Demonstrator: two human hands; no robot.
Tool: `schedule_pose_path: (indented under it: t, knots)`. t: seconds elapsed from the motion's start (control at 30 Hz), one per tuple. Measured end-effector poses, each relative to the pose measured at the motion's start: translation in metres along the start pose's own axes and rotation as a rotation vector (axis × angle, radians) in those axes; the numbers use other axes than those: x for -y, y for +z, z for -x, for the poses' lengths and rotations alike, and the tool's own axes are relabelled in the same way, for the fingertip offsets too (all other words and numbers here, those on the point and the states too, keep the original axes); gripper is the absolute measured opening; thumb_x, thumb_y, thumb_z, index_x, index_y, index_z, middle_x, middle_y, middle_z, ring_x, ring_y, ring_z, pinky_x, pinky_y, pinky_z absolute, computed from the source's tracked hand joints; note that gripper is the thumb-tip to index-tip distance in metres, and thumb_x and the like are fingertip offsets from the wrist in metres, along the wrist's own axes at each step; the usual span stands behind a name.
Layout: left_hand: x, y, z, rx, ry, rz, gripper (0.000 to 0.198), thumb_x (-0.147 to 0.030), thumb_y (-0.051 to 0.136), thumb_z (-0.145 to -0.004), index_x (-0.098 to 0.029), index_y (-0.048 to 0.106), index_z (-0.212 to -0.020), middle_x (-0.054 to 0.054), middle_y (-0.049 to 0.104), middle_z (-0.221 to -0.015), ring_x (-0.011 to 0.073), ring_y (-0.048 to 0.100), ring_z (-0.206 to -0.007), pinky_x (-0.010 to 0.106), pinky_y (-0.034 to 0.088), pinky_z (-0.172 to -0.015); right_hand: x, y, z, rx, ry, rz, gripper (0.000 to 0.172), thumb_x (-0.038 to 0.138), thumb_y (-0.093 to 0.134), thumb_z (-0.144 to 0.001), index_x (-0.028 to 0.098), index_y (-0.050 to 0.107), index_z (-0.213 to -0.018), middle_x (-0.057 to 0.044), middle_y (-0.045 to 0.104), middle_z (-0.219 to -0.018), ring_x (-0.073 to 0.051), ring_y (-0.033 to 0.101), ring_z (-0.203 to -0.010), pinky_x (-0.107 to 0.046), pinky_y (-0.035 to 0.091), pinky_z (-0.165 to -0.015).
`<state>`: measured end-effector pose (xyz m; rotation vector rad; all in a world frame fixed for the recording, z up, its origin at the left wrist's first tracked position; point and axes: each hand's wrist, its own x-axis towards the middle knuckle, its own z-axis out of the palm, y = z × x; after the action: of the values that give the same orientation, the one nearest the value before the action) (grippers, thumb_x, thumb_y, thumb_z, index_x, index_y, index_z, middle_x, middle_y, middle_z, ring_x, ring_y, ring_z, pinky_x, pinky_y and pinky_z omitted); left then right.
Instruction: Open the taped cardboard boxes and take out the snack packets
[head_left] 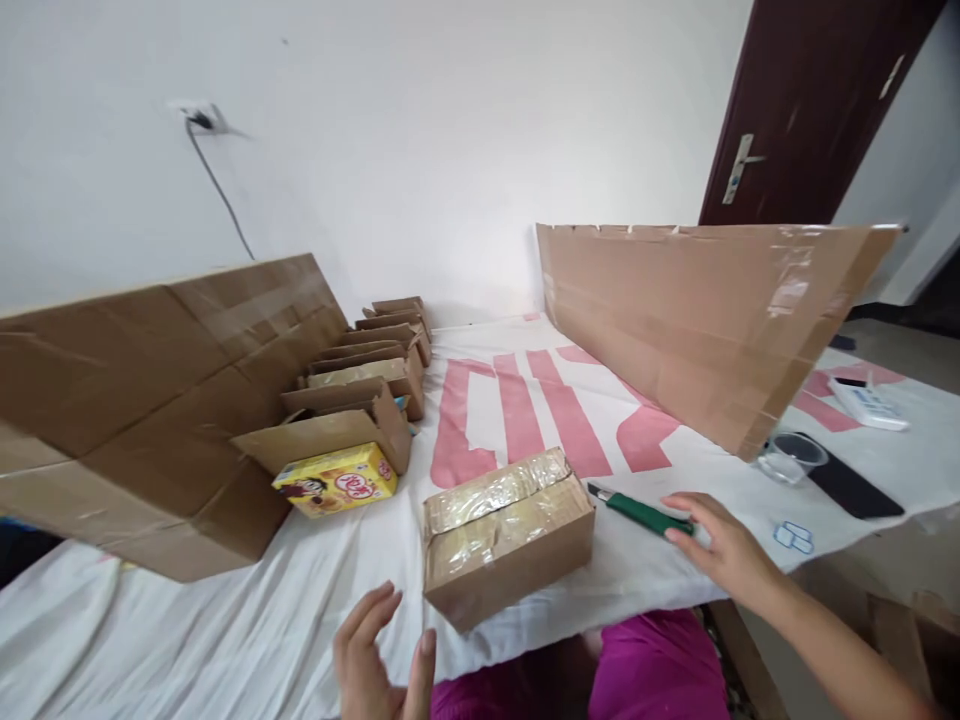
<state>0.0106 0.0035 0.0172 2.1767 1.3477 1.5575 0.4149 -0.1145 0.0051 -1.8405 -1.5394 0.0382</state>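
A closed brown cardboard box (510, 530) with clear tape over its top flaps lies near the table's front edge, directly in front of me. My left hand (382, 655) is at the box's near left side, its fingers and thumb apart and holding nothing. To the right of the box, a green utility knife (645, 514) rests on the cloth, its blade end pointing at the box. My right hand (716, 545) is at the knife's rear end, thumb and fingers spread on either side of it; a firm grip does not show.
A yellow printed carton (341, 482) sits by a row of open cardboard boxes (390, 420) at left. Large cardboard panels stand left (165, 380) and right (697, 320). A clear plastic cup (793, 455), black phone (855, 485) and blue-outlined stickers (793, 537) lie at right.
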Motion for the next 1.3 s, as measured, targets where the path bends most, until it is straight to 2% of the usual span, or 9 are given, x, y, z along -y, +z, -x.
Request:
schedule_pose_path:
  t: [0.13, 0.27, 0.37, 0.47, 0.53, 0.67, 0.8, 1.03, 1.3]
  knots:
    - [0.000, 0.005, -0.012, 0.255, -0.108, 0.043, 0.038, -0.042, 0.045, -0.093, -0.024, 0.051, -0.125, 0.013, 0.043, -0.142, 0.0328, 0.042, -0.131, 0.056, 0.040, -0.102, 0.055, 0.032, -0.003, 0.161, -0.154, -0.187, 0.056, 0.038, 0.055, -0.090, 0.023, 0.040, -0.142, -0.014, 0.055, -0.136, -0.024, 0.057, -0.120, -0.038, 0.054, -0.093]
    - [-0.007, 0.010, -0.017, 0.242, -0.020, 0.140, 0.028, -0.038, 0.047, -0.094, -0.025, 0.058, -0.116, 0.010, 0.048, -0.138, 0.0302, 0.037, -0.135, 0.053, 0.035, -0.108, 0.087, 0.041, -0.001, 0.175, -0.212, -0.281, 0.059, 0.037, 0.060, -0.087, 0.022, 0.043, -0.141, -0.015, 0.060, -0.128, -0.024, 0.063, -0.110, -0.037, 0.057, -0.088]
    - [-0.008, 0.009, -0.024, 0.174, 0.055, 0.131, 0.020, -0.036, 0.055, -0.089, -0.023, 0.061, -0.103, 0.010, 0.059, -0.119, 0.0291, 0.049, -0.124, 0.048, 0.045, -0.100, 0.097, 0.036, 0.002, 0.193, -0.194, -0.285, 0.048, 0.037, 0.063, -0.083, 0.022, 0.054, -0.127, -0.013, 0.066, -0.117, -0.024, 0.066, -0.098, -0.036, 0.058, -0.083]
    - [-0.005, 0.006, -0.032, 0.140, -0.039, 0.041, 0.028, -0.041, 0.056, -0.088, -0.022, 0.058, -0.108, 0.012, 0.057, -0.118, 0.0279, 0.057, -0.109, 0.040, 0.055, -0.078, 0.098, 0.031, 0.005, 0.217, -0.184, -0.302, 0.038, 0.038, 0.062, -0.085, 0.024, 0.058, -0.119, -0.010, 0.068, -0.111, -0.022, 0.066, -0.092, -0.034, 0.058, -0.080]
    - [-0.003, 0.005, -0.035, 0.155, -0.112, -0.025, 0.035, -0.044, 0.056, -0.087, -0.021, 0.058, -0.113, 0.014, 0.055, -0.122, 0.0287, 0.057, -0.107, 0.035, 0.056, -0.066, 0.098, 0.033, 0.005, 0.198, -0.185, -0.317, 0.038, 0.038, 0.059, -0.087, 0.024, 0.056, -0.122, -0.010, 0.067, -0.111, -0.021, 0.066, -0.092, -0.032, 0.058, -0.079]
    - [-0.003, 0.006, -0.034, 0.202, -0.112, -0.027, 0.031, -0.044, 0.054, -0.088, -0.021, 0.062, -0.108, 0.013, 0.056, -0.120, 0.0288, 0.055, -0.111, 0.033, 0.055, -0.065, 0.101, 0.048, 0.008, 0.091, -0.212, -0.347, 0.043, 0.035, 0.059, -0.088, 0.025, 0.048, -0.128, -0.009, 0.066, -0.110, -0.018, 0.065, -0.085, -0.027, 0.058, -0.074]
    - [-0.002, 0.004, -0.035, 0.214, -0.165, 0.020, 0.033, -0.045, 0.053, -0.089, -0.021, 0.062, -0.109, 0.014, 0.054, -0.121, 0.0287, 0.056, -0.108, 0.027, 0.051, -0.051, 0.105, 0.057, 0.010, 0.046, -0.206, -0.358, 0.040, 0.032, 0.057, -0.089, 0.026, 0.047, -0.127, -0.006, 0.065, -0.105, -0.015, 0.064, -0.078, -0.025, 0.057, -0.072]
    - [-0.002, 0.001, -0.057, 0.302, -0.152, -0.054, 0.035, -0.050, 0.052, -0.087, -0.020, 0.063, -0.102, 0.009, 0.060, -0.102, 0.0258, 0.059, -0.096, 0.040, 0.053, -0.077, 0.106, 0.055, 0.012, 0.096, -0.192, -0.371, 0.036, 0.032, 0.055, -0.089, 0.024, 0.050, -0.124, -0.005, 0.066, -0.097, -0.017, 0.064, -0.080, -0.026, 0.056, -0.071]
    - [-0.016, -0.002, -0.083, 0.523, 0.009, -0.272, 0.026, -0.033, 0.048, -0.088, -0.024, 0.064, -0.106, 0.009, 0.055, -0.113, 0.0298, 0.050, -0.110, 0.052, 0.044, -0.095, 0.105, 0.066, 0.021, 0.080, -0.242, -0.357, 0.036, 0.025, 0.056, -0.088, 0.025, 0.048, -0.123, -0.005, 0.066, -0.101, -0.016, 0.065, -0.081, -0.024, 0.056, -0.073]
